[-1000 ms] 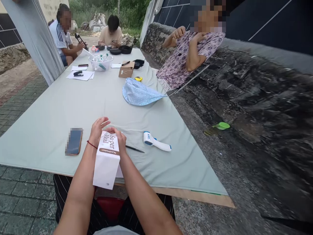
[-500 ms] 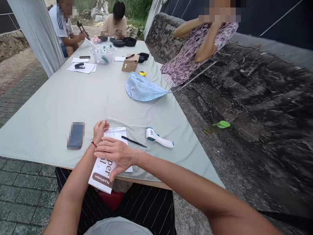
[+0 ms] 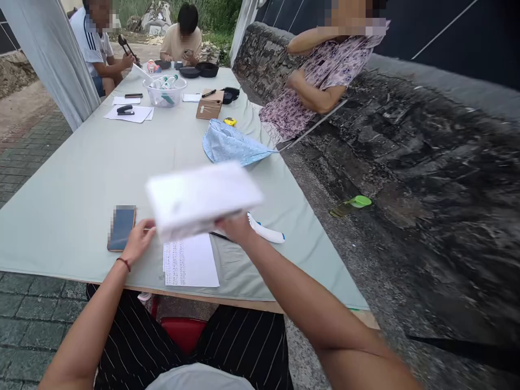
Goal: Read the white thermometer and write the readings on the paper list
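A white box [image 3: 205,197], smeared by motion, is tilted in the air over the near part of the table. My right hand [image 3: 238,227] grips its lower right edge, fingers partly hidden by it. Close to the box's left end is my left hand [image 3: 140,238], fingers bent and thumb apart, with nothing visibly held. Beside that hand lies a phone [image 3: 122,230]. Printed white papers [image 3: 190,262] rest below the box. A black pen [image 3: 223,236] and a white-and-blue handheld thermometer [image 3: 268,233] are partly covered by the box and my right hand.
A light blue cloth hat [image 3: 233,142] lies mid-table, near a yellow tape measure [image 3: 229,121] and a brown notebook [image 3: 209,108]. Farther back are a stapler [image 3: 125,110] and a clear basket [image 3: 164,97]. People sit around the far end and right side.
The box has been lifted off the papers and turned sideways, moving forward and right with my right hand. My left hand has shifted left toward the phone. The papers are more exposed.
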`<state>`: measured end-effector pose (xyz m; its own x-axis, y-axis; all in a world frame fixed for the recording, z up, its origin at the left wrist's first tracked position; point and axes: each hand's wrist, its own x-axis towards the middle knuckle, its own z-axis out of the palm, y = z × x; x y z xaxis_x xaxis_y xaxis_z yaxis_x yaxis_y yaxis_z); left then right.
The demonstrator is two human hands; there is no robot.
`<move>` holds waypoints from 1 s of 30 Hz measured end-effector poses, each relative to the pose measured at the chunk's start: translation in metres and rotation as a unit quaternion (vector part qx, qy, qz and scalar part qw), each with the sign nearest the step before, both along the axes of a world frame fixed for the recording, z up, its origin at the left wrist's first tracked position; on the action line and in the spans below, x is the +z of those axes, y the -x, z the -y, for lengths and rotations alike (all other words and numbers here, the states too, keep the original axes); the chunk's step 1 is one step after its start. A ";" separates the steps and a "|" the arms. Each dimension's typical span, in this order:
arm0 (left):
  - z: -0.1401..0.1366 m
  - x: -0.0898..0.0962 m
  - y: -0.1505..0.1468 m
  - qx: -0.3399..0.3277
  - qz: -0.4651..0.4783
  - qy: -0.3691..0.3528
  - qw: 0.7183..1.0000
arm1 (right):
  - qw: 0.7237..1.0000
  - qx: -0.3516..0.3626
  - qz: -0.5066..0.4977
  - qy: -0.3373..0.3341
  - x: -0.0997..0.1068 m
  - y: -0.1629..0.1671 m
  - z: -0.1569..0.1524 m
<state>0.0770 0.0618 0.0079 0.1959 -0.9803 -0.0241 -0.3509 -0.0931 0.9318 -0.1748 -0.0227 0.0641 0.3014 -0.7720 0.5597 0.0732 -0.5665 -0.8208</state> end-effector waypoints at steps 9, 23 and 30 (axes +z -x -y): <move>0.076 0.007 0.047 -0.118 0.305 -0.091 0.941 | 0.916 -0.238 0.265 -0.186 -0.035 -0.014 0.066; 0.064 0.002 0.051 -0.083 0.262 -0.101 0.956 | 0.975 -0.074 0.050 -0.205 -0.081 -0.040 0.095; 0.032 0.008 0.041 -0.070 0.484 -0.031 0.872 | 0.963 -0.056 -0.201 -0.171 -0.084 0.063 0.037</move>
<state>0.0363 0.0302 0.0156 0.0325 -0.9990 0.0312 -0.9819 -0.0261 0.1876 -0.2382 -0.0594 -0.0197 0.3447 -0.9308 0.1216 -0.3351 -0.2430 -0.9103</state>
